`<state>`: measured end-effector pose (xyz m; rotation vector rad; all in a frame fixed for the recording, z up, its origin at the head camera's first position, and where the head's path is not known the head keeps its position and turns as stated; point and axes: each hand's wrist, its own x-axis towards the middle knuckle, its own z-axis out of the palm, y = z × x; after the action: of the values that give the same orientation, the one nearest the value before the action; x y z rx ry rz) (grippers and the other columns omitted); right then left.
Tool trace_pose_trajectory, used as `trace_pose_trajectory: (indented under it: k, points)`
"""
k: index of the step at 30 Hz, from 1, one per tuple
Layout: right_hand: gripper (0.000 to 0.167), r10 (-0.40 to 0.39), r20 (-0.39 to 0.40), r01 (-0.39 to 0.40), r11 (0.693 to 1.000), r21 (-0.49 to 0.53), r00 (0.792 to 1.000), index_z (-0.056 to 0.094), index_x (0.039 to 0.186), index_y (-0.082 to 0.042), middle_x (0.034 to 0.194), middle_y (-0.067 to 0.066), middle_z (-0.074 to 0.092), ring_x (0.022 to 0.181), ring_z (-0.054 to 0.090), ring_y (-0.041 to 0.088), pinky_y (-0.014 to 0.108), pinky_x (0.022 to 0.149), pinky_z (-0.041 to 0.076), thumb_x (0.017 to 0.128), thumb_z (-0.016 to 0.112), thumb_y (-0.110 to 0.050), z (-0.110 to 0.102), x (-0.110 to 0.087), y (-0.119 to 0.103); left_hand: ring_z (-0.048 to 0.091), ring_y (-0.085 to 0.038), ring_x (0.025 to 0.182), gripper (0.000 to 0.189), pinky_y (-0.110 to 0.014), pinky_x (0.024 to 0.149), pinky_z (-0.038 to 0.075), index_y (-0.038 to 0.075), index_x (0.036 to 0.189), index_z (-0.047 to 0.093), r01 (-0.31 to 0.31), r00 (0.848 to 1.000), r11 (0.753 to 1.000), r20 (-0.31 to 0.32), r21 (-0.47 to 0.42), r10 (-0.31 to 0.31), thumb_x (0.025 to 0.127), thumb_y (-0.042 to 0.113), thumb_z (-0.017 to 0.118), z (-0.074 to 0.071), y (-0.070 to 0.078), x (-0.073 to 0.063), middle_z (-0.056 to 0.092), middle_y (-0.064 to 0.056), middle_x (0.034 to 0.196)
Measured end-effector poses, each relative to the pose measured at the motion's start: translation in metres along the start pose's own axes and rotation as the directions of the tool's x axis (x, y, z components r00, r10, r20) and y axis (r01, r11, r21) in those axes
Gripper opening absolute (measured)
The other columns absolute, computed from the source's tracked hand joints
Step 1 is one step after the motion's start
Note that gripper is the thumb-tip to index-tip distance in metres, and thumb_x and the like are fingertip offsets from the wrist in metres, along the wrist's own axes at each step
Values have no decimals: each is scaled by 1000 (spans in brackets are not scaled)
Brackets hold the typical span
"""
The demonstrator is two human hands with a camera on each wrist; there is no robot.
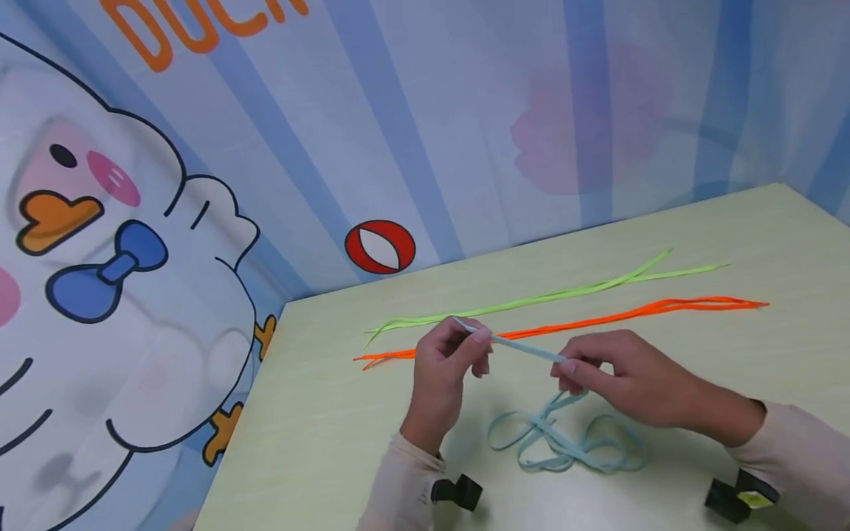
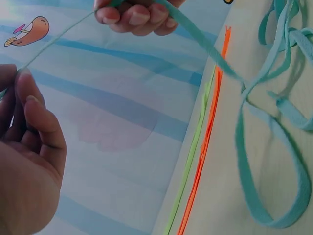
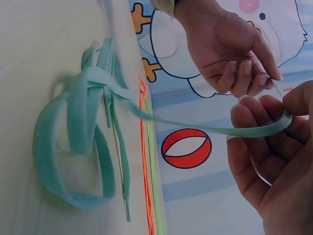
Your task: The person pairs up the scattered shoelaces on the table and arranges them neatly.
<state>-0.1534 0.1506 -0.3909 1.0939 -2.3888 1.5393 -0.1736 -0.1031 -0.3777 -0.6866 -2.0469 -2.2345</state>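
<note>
A light blue-green shoelace (image 1: 531, 349) is stretched between both hands above the table. The left hand (image 1: 446, 369) pinches it near one end between thumb and fingers. Farther along, the right hand (image 1: 631, 376) pinches the same lace between thumb and forefinger. From the right hand the rest of the lace drops into a loose looped heap on the table, seen in the right wrist view as shoelace loops (image 3: 85, 112). A tipped lace end also hangs there. In the left wrist view, the left hand (image 2: 34, 142) pinches the thin, taut stretch of lace.
Beyond the hands, an orange shoelace pair (image 1: 598, 318) and a yellow-green shoelace pair (image 1: 531, 300) lie stretched out roughly parallel on the pale table (image 1: 319, 428). Behind the table's far edge hangs a blue striped cloth (image 1: 465, 110) with a printed duck. Black wrist mounts sit on both sleeves.
</note>
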Motion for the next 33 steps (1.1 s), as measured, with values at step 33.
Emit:
trace_pose_trajectory:
  k: [33]
  points:
    - [30,-37,-4,37,973,226,999,66,87,-15,78,3,64,70,62,21,33,66,54,101,49,6,-39,-2,-16,54,-18,64,26,-26,66,50,6,84,57,6,965,999,-264,38,4,100,26,60,-35,11,6,55,-6,72]
